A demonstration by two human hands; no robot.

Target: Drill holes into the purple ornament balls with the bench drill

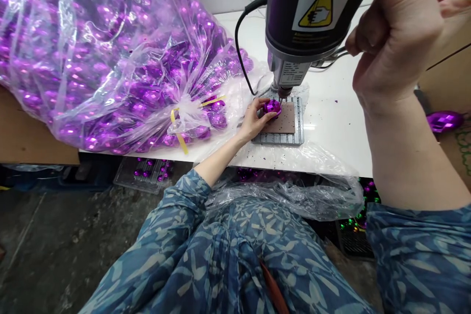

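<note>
Right hand (401, 39) is up high beside the black drill housing (320, 41), fingers curled; can't tell what, if anything, its grip holds. Left hand (253, 121) has its grip closed round a purple faceted ball (272, 107), at the brown pad (286, 123) on the grey base plate (283, 139), just below the chuck (284, 92). Bulging clear bag (110, 49) of purple balls sits left on the bench (340, 127).

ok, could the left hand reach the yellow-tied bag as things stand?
Probably yes: the bag lies close beside the left hand, with only loose clear plastic between. But that hand holds a faceted purple ball, so grabbing likely means letting go first.
</note>
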